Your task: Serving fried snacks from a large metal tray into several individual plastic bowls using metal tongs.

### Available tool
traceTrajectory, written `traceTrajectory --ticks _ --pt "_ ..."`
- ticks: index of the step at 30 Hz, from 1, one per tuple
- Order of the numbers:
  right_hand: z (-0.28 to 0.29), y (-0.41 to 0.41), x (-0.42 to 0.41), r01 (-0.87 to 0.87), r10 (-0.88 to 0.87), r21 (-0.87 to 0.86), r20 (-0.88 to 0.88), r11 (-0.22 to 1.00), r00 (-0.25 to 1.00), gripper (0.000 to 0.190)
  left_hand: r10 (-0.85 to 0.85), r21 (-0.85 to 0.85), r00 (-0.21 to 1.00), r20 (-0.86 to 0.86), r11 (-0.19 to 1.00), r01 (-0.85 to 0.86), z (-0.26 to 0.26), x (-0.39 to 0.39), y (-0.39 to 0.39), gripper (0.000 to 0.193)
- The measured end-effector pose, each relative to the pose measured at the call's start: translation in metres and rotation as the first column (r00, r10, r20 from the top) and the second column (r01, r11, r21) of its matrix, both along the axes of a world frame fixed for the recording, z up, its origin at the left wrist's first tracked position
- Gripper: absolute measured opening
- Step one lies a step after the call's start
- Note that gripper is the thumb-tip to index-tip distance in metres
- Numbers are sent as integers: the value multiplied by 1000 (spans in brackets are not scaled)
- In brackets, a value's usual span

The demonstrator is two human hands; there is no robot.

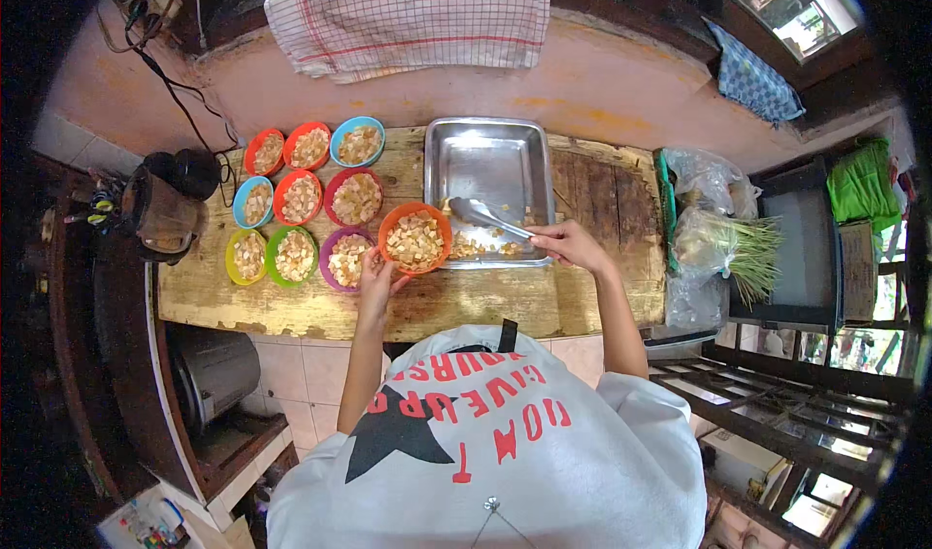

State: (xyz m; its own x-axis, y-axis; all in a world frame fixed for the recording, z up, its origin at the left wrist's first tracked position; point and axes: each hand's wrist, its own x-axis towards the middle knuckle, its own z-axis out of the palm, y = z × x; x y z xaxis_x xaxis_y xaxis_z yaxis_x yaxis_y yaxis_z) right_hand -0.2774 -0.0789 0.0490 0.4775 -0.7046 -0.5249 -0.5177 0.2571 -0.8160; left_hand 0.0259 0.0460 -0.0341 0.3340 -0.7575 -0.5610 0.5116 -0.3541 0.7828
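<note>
My left hand [377, 271] holds an orange plastic bowl [415, 237] by its lower left rim; it is full of small pale and tan cubes. The bowl is just left of a rectangular metal tray [486, 134] and seems to overlap its edge. My right hand [568, 245] grips the handle of a metal spoon [477, 212], whose bowl is over the tray's left part. Loose cubes [466, 246] lie along the tray's near side. Left of my left hand stand several filled bowls in rows, among them a purple bowl [346, 259], a green bowl [292, 255] and a blue bowl [357, 142].
The worn wooden table [277, 307] meets a wall behind. A blender jug [166, 210] stands at its left end, near hanging black cables. At the right end are a green basket [664, 210], plastic bags [703, 178] and green stalks [757, 254]. A checked cloth [415, 21] hangs above.
</note>
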Motion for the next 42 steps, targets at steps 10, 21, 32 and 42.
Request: traceTrajectory --ticks 10,21,32,42 --pt "42 31 47 -495 223 -507 -504 706 835 40 -134 39 990 42 990 133 10 -26 -5 43" --pt "52 46 50 -529 151 -493 -617 691 772 40 -111 9 993 26 994 111 7 -28 4 40" --pt "38 26 7 -259 -28 -555 -456 790 889 43 -27 6 1000 4 1000 27 17 -46 18 44" --pt "-52 -27 35 -372 -46 -682 -511 629 859 43 174 -26 984 47 985 -173 31 -40 39 45"
